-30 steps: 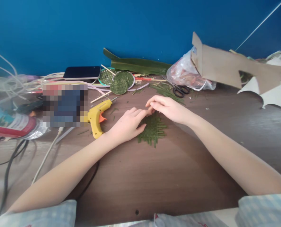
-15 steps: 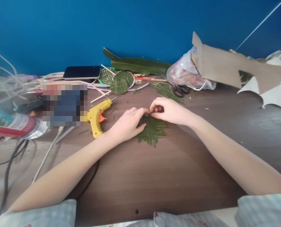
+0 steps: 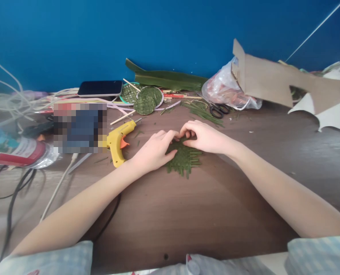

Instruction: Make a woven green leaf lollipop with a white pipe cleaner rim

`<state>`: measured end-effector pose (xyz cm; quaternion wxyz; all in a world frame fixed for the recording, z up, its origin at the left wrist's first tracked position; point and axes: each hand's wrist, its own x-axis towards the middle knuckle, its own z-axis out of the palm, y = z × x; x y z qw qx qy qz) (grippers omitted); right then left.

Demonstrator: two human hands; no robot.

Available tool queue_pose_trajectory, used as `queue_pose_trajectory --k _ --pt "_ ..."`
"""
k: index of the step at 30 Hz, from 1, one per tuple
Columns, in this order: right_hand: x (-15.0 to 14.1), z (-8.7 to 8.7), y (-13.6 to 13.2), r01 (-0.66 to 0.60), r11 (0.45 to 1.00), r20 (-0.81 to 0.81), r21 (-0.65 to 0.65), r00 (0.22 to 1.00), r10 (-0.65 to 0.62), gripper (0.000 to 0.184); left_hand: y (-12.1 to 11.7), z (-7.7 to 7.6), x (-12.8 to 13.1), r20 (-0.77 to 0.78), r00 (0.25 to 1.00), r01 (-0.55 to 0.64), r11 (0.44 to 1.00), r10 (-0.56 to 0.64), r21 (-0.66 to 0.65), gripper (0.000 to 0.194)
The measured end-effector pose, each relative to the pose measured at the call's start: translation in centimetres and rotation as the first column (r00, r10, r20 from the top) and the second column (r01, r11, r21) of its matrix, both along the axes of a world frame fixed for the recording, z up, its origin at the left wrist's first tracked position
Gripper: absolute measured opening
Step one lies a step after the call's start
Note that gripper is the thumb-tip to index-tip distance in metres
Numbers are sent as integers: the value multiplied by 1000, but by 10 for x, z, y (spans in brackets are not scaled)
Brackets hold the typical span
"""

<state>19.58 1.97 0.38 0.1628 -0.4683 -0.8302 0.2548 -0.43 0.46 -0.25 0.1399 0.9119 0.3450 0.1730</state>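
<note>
A small mat woven from green leaf strips (image 3: 184, 160) lies on the brown table, its loose strip ends sticking out on the near and right sides. My left hand (image 3: 157, 151) presses on its left part, fingers curled at the far edge and thumb on the weave. At that same far edge my right hand (image 3: 205, 136) is closed in a pinch, fingertips almost meeting those of the left. What exactly the right fingertips grip is hidden. To the left of my left hand lies a yellow glue gun (image 3: 117, 143) with an orange trigger.
Round woven leaf pieces (image 3: 145, 100), a black phone (image 3: 100, 88) and long green leaves (image 3: 170, 78) line the blue wall. Black-handled scissors (image 3: 219, 110), a plastic bag (image 3: 225, 89) and cut cardboard (image 3: 268, 78) lie at back right. A bottle (image 3: 18, 149) and cables are at left.
My right hand's fingers have shifted very slightly to the left and nearer along the mat's far edge. The left hand and the mat stay in place.
</note>
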Motion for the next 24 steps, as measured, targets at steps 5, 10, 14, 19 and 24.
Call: queue_pose_trajectory --k 5,10,14,19,24 --pt "0 0 0 2 1000 -6 5 1000 -2 14 0 -1 -1 7 1000 5 1000 -5 -1 29" --pt "-1 2 -1 14 1000 15 -11 1000 -14 13 0 -1 -1 0 1000 0 1000 0 -14 30" --pt "-1 1 -1 15 1000 20 -20 1000 -15 13 -1 0 0 4 1000 0 1000 0 -13 30" --pt "0 -1 -1 -1 1000 -11 -8 1000 1 14 -1 0 0 -1 1000 -9 1000 9 -15 30" --pt "0 -2 -1 -12 1000 -8 10 1000 12 15 -1 -1 0 3 1000 -15 999 15 -30 30"
